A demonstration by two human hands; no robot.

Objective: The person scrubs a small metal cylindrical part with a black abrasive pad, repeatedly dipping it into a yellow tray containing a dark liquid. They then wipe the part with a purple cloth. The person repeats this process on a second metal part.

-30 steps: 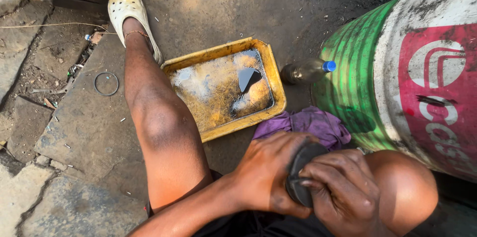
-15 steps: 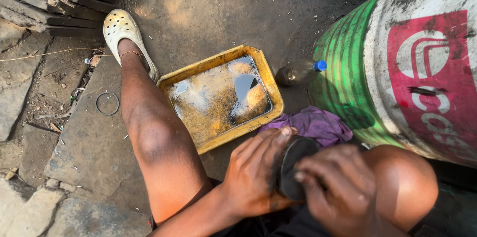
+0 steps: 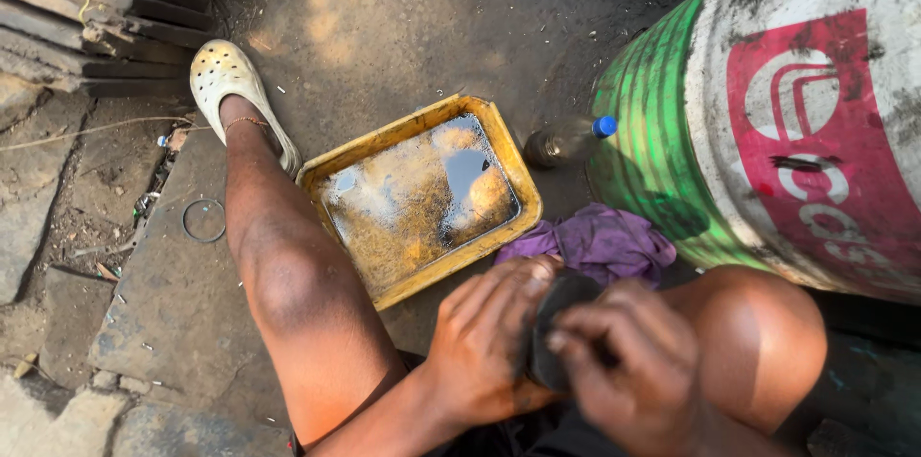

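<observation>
A dark round part (image 3: 561,328), disc-like, is clasped between both hands above the lap, near the purple rag (image 3: 600,241). Left hand (image 3: 489,342) wraps its rim; right hand (image 3: 628,375) closes over its face. It appears rigid, moderately heavy and probably greasy; the rim offers the surest hold. It stands on edge, face turned sideways; long axis indeterminate.

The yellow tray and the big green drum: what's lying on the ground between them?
In the head view, a plastic bottle with a blue cap lies between the yellow tray and the green drum, with a crumpled purple rag nearer the hands.
</observation>
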